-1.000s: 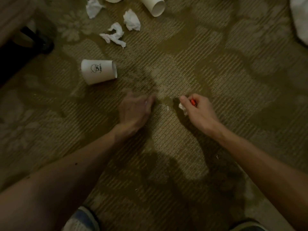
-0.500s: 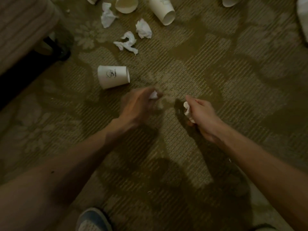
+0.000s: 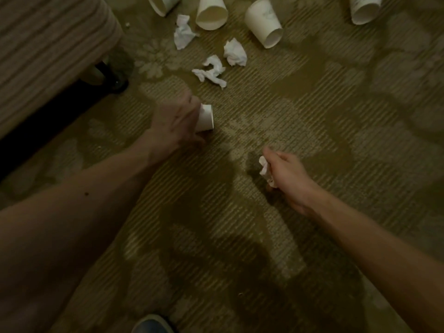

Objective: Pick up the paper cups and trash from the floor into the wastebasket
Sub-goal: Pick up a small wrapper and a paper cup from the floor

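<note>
Contact is new: the left hand [image 3: 175, 123] now wraps the nearest paper cup [image 3: 205, 117], which lay untouched on the floor [image 3: 312, 104] a second ago. The right hand [image 3: 288, 174] clutches a crumpled tissue [image 3: 265, 170]. Other cups [image 3: 264, 22] wait beyond; no wastebasket shows.

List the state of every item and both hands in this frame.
left hand: fingers curled round the held cup.
held cup: on its side in the left hand; cannot tell if it is off the carpet.
right hand: grips the paper wad.
paper wad: crumpled, held.
loose cups: four, tipped over on the carpet.
loose tissues: three, crumpled, on the carpet.
</note>
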A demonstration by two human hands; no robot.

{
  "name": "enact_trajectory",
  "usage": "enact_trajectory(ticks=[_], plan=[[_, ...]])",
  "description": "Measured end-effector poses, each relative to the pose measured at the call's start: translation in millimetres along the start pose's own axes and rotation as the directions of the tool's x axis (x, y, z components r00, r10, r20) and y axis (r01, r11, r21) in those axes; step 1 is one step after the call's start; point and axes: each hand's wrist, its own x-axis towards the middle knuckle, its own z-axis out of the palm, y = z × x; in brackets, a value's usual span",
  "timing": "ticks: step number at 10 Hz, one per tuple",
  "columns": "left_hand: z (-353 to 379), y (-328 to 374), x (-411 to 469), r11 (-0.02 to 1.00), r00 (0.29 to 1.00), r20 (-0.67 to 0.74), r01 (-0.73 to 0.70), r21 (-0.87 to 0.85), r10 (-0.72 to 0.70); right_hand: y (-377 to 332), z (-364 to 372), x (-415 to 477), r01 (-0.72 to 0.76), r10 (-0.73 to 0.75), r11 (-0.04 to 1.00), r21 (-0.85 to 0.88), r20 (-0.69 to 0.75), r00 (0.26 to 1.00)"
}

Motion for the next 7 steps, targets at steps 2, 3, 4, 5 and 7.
enact_trajectory(ticks=[2, 3, 4, 5, 7], plan=[[4, 7, -1, 0.979, 0.996, 0.037, 0.081, -0.184, -0.076, 5, 2, -2, -0.059, 0.058, 0.997, 0.058, 0.019, 0.998], [-4, 13, -4, 0.929, 0.996, 0.042, 0.089, -0.360, -0.079, 6, -2, 0, -0.101, 0.094, 0.989, 0.104, 0.073, 0.993], [-12, 25, -5, 0.862, 0.994, 0.085, 0.099, -0.498, -0.065, 0, -12, 1, -0.097, 0.082, 0.983, 0.156, 0.101, 0.991], [-33, 55, -15, 0.598, 0.970, 0.244, 0.182, -0.781, 0.024, -16, -36, -12, -0.107, 0.092, 0.971, 0.213, 0.077, 0.993], [-140, 140, -70, 0.152, 0.873, 0.376, 0.345, -0.926, 0.310, -76, -110, -131, -0.172, 0.229, 0.913, 0.370, -0.115, 0.967]])
